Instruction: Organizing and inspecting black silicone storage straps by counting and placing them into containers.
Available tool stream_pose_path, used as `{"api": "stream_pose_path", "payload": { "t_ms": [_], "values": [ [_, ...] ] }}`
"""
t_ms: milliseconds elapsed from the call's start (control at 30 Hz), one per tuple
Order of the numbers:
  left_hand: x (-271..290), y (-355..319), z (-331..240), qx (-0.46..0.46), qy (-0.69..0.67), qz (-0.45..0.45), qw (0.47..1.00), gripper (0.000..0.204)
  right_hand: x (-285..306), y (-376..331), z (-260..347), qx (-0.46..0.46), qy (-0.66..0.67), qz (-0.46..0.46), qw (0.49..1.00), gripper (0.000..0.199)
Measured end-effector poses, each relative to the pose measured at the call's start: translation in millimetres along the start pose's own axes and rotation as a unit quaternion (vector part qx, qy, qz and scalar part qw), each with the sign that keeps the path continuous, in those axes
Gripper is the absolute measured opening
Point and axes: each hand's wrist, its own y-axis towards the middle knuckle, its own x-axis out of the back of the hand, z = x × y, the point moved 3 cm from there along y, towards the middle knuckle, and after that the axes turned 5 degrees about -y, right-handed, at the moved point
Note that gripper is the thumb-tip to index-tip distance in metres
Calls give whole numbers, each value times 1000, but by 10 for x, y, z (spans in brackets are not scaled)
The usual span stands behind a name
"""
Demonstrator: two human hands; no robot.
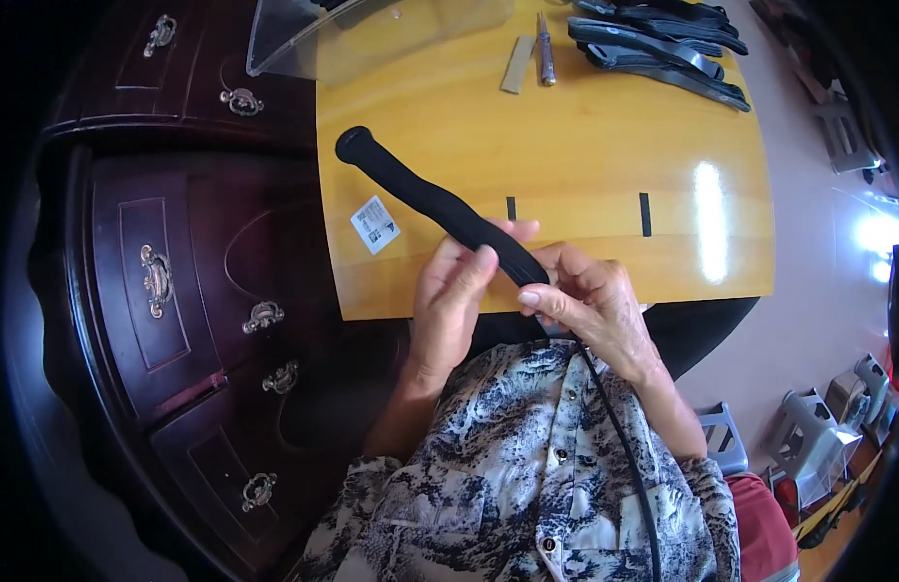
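Observation:
A long black fabric strap [425,197] with a rounded, thicker far end slants across the front of the table. My left hand [457,296] is closed round its middle, thumb on top and fingers beneath. At the strap's near end, my right hand [595,301] pinches it between thumb and fingers. Something light grey shows just below that pinch, too covered to make out. Both hands are over the table's front edge, close to my body. A white printed label [375,225] lies on the table left of the strap.
On the yellow table [566,155] are a screwdriver [546,53], a flat tan strip [516,66] and a pile of black straps [658,48]. A clear plastic bin [372,44] stands at the far left. Dark wooden drawers [159,281] border the left; grey stools [803,427] stand right.

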Motion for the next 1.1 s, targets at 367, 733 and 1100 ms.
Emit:
{"api": "stream_pose_path", "payload": {
  "t_ms": [367, 733, 1100],
  "values": [
    [115, 48, -80, 21, -53, -69, 996, 33, 33, 100, 132, 264, -103, -98, 954, 20],
    [144, -21, -73, 111, -17, -42, 993, 57, 72, 169, -4, 176, -44, -30, 983, 20],
    [168, -58, -81, 133, -72, -40, 988, 58, 64, 161, 106, 200, -100, 5, 975, 18]
  ]
}}
